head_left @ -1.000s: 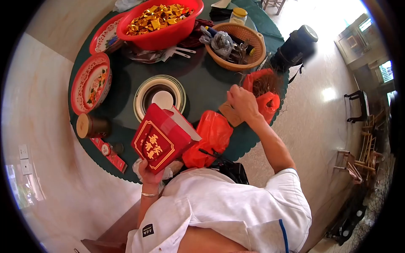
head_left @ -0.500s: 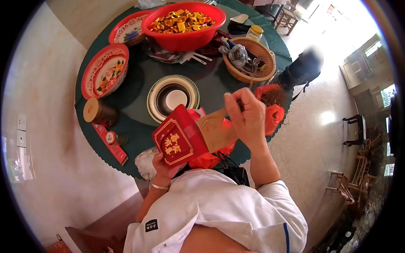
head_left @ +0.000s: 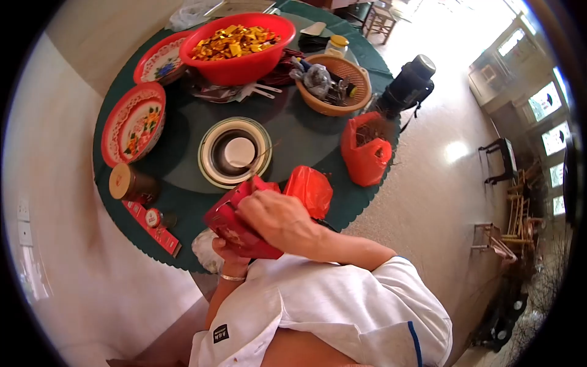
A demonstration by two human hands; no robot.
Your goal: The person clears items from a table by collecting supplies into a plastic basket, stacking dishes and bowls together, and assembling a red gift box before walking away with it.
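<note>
Low in front of my chest, my left hand (head_left: 228,255) is closed around a red box (head_left: 227,221) with gold markings, holding it tilted from below. My right hand (head_left: 278,217) lies across the box's upper side, its fingers curled and turned down against it. What those fingers hold is hidden. A thin brown strand (head_left: 264,153) sticks up beyond them, over the rim of a pale enamel basin (head_left: 205,144). Inside that basin sits a round white piece (head_left: 239,152). A red plastic bag (head_left: 310,188) lies just beyond my right wrist.
The round green table (head_left: 177,131) bears a red basin (head_left: 278,49) of gold folded paper, floral trays (head_left: 113,131), a woven basket (head_left: 339,111), a brown canister (head_left: 139,186) and another red bag (head_left: 367,165). A dark flask (head_left: 408,85) stands at the right edge.
My right hand has moved left and down, from holding a tan sheet beside the red box to lying over the box. The sheet is out of sight. The view has shifted slightly.
</note>
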